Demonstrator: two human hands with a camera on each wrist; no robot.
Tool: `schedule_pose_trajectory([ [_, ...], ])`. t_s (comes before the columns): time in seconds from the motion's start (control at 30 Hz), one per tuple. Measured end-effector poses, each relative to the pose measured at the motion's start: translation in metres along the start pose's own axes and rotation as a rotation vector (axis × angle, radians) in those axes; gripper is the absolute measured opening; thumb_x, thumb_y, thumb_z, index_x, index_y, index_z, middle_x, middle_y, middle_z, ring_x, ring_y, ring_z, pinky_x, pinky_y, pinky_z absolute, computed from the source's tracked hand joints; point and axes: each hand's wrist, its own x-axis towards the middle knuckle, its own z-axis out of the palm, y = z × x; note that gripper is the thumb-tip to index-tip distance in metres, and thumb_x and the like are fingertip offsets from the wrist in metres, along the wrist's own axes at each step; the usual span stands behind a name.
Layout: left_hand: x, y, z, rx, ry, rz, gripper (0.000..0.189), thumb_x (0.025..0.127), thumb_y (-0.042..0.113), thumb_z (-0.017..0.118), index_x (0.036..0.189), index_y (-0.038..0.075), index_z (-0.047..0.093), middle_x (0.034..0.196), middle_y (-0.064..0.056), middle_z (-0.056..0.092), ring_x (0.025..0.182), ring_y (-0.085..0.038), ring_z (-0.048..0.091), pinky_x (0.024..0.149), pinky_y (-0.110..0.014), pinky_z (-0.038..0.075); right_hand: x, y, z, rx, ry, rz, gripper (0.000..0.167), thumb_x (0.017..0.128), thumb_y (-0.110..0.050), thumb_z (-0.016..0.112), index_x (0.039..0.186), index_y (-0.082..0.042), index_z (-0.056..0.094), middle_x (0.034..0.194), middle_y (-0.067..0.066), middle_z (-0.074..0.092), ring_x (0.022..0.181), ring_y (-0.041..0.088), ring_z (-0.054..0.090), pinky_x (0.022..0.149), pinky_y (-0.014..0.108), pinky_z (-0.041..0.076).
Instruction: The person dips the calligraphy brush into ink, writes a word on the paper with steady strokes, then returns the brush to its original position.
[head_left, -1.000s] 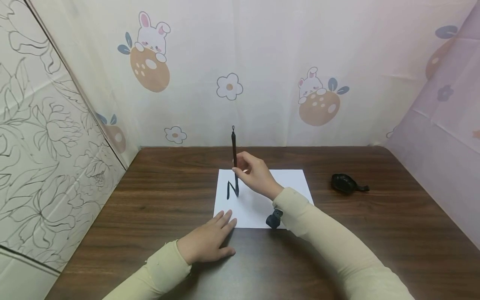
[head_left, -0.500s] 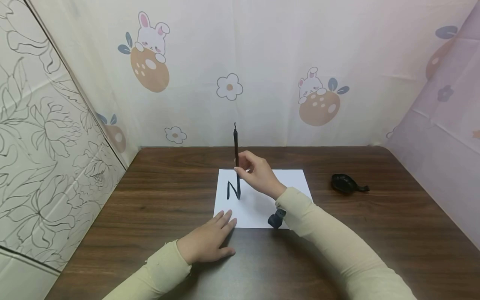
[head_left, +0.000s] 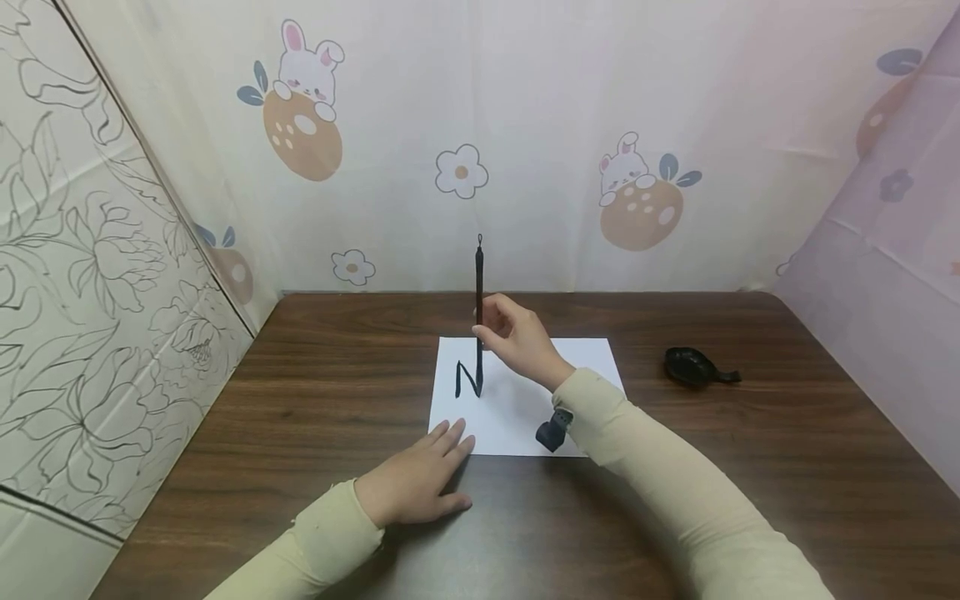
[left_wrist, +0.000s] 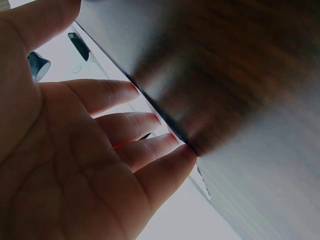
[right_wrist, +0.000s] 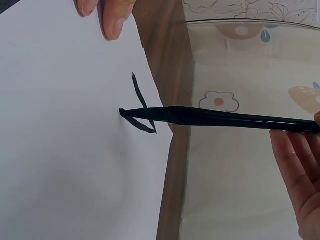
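My right hand point(head_left: 517, 337) grips a dark writing brush point(head_left: 479, 279) by its shaft, with the brush nearly upright. Its tip meets the white paper point(head_left: 517, 429) at the lower right end of a black zigzag mark point(head_left: 459, 379), a vertical stroke joined to a diagonal. In the right wrist view, the brush point(right_wrist: 220, 118) crosses in front of this mark point(right_wrist: 140, 92), the tip on the inked line. My left hand point(head_left: 416, 479) lies with fingers spread, its fingertips on the paper's near left corner. The left wrist view shows its palm point(left_wrist: 65, 165) and extended fingers.
A small black dish with a short handle point(head_left: 690, 367) sits on the brown wooden table point(head_left: 315, 400), right of the paper. A patterned curtain point(head_left: 525, 208) hangs behind the table, and a floral panel point(head_left: 97, 250) stands at the left.
My right hand and the brush have shifted slightly right, and the brush has become more upright. The diagonal has lengthened a little. My left hand has stayed in place.
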Motion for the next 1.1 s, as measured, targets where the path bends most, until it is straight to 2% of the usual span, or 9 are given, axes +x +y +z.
schedule_pose_trajectory([
  [0.37, 0.0, 0.001, -0.001, 0.002, -0.002, -0.003, 0.074, 0.091, 0.046, 0.063, 0.15, 0.007, 0.039, 0.16, -0.016, 0.029, 0.148, -0.037, 0.028, 0.117, -0.048, 0.032, 0.004, 0.011, 0.003, 0.022, 0.013, 0.047, 0.029, 0.094, -0.02, 0.065, 0.121, -0.01, 0.057, 0.101, 0.006, 0.063, 0.086, 0.019, 0.063, 0.073, 0.031, 0.059],
  [0.7, 0.0, 0.0, 0.0, 0.007, 0.006, 0.002, 0.074, 0.091, 0.046, 0.063, 0.149, 0.007, 0.04, 0.16, -0.017, 0.029, 0.147, -0.037, 0.029, 0.117, -0.048, 0.032, 0.009, 0.013, 0.002, 0.062, 0.023, 0.048, 0.025, 0.095, -0.016, 0.065, 0.117, -0.009, 0.058, 0.099, 0.008, 0.062, 0.084, 0.02, 0.064, 0.072, 0.029, 0.06],
  [1.1, 0.0, 0.001, -0.001, 0.002, 0.007, 0.007, 0.074, 0.091, 0.044, 0.063, 0.149, 0.006, 0.039, 0.16, -0.017, 0.029, 0.147, -0.038, 0.029, 0.117, -0.048, 0.032, 0.014, 0.018, 0.004, 0.007, 0.057, 0.063, 0.026, 0.096, -0.019, 0.064, 0.118, -0.006, 0.058, 0.102, 0.008, 0.064, 0.093, 0.022, 0.063, 0.083, 0.037, 0.055],
])
